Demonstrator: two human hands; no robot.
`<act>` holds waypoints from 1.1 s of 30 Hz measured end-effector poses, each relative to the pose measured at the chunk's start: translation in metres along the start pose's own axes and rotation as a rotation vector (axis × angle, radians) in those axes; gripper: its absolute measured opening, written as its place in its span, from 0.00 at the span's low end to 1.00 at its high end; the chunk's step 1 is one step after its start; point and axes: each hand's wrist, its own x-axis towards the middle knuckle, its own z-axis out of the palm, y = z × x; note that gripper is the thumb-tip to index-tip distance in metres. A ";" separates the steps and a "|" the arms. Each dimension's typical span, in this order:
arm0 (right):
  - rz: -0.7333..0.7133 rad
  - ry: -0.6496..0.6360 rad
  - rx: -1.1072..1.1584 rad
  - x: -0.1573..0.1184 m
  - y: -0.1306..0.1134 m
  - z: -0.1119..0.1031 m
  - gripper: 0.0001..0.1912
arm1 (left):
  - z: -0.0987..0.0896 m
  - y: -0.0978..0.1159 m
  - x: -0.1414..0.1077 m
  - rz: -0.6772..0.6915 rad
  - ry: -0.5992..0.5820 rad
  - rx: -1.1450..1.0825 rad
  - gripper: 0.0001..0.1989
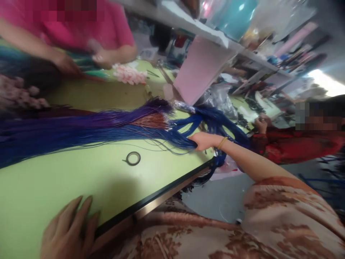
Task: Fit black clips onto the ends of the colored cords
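Note:
Long blue strands [81, 138], like thin wire or cord, lie in a thick bundle across the light green table [88, 180]. My right hand [203, 141] is closed around their right part near the table's edge. Purple strands [113, 116] run along the far side of the bundle, with copper-brown strands [151, 121] beside them. My left hand [71, 230] rests at the near edge of the table, fingers apart and holding nothing. A small roll of dark tape [133, 158] lies on the table between my left hand and the bundle.
Across the table, a person in a pink top [113, 28] works near pink blossoms [130, 73]. Another person in a red sleeve [302, 144] sits at the right. A pink board [199, 72] leans by the cluttered shelf [242, 50]. More blue strands [234, 126] loop behind my right hand.

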 end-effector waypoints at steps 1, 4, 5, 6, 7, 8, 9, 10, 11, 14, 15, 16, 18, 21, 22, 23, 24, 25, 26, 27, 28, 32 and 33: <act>-0.057 0.011 0.060 0.000 -0.011 -0.003 0.14 | -0.003 0.001 0.003 0.039 -0.020 0.056 0.18; -0.175 0.029 0.277 -0.012 -0.029 -0.007 0.12 | -0.010 0.002 0.007 0.146 -0.056 0.121 0.17; -0.191 0.039 0.345 -0.019 -0.030 -0.006 0.12 | -0.012 0.002 0.007 0.171 -0.061 0.115 0.17; -0.187 0.050 0.388 -0.027 -0.031 -0.003 0.13 | -0.014 0.002 0.008 0.195 -0.067 0.101 0.17; -0.153 0.057 0.388 -0.036 -0.031 0.001 0.13 | -0.016 0.002 0.009 0.217 -0.072 0.081 0.17; -0.091 0.052 0.344 -0.043 -0.033 0.007 0.13 | -0.018 0.003 0.011 0.239 -0.073 0.057 0.17; -0.015 0.034 0.270 -0.050 -0.036 0.013 0.13 | -0.019 0.006 0.015 0.263 -0.076 0.028 0.18; 0.051 0.007 0.188 -0.055 -0.042 0.020 0.12 | -0.020 0.009 0.020 0.290 -0.080 -0.001 0.18; 0.084 -0.026 0.125 -0.058 -0.049 0.027 0.11 | -0.021 0.014 0.027 0.321 -0.080 -0.029 0.18; 0.015 -0.083 0.096 -0.061 -0.075 0.040 0.12 | -0.017 0.032 0.062 0.418 -0.063 -0.092 0.17; -0.015 -0.076 0.112 -0.061 -0.083 0.042 0.12 | -0.013 0.037 0.077 0.443 -0.059 -0.103 0.16; -0.025 -0.054 0.126 -0.061 -0.090 0.042 0.12 | -0.008 0.042 0.093 0.450 -0.073 -0.100 0.16; -0.022 0.023 0.145 -0.060 -0.100 0.041 0.14 | 0.005 0.048 0.127 0.425 -0.101 -0.048 0.15; 0.004 0.127 0.182 -0.051 -0.116 0.040 0.17 | 0.029 0.053 0.176 0.337 -0.171 0.078 0.16; 0.034 0.156 0.189 -0.046 -0.124 0.040 0.18 | 0.037 0.055 0.190 0.348 -0.196 0.117 0.18; 0.080 0.188 0.192 -0.040 -0.132 0.041 0.19 | 0.045 0.057 0.202 0.374 -0.223 0.151 0.21; 0.142 0.225 0.192 -0.034 -0.141 0.042 0.20 | 0.053 0.060 0.212 0.402 -0.254 0.176 0.24; 0.203 0.265 0.191 -0.029 -0.150 0.043 0.20 | 0.060 0.062 0.222 0.430 -0.296 0.189 0.26; 0.252 0.299 0.194 -0.026 -0.158 0.043 0.20 | 0.066 0.064 0.231 0.444 -0.346 0.190 0.27; 0.268 0.320 0.203 -0.024 -0.163 0.043 0.19 | 0.072 0.065 0.239 0.449 -0.405 0.177 0.27; 0.243 0.326 0.227 -0.025 -0.166 0.043 0.18 | 0.076 0.064 0.248 0.440 -0.465 0.147 0.24; -0.136 0.223 0.452 -0.038 -0.151 0.041 0.18 | 0.081 0.042 0.288 0.083 -0.455 -0.188 0.12; -0.201 0.188 0.488 -0.040 -0.146 0.041 0.17 | 0.080 0.034 0.296 -0.073 -0.381 -0.302 0.14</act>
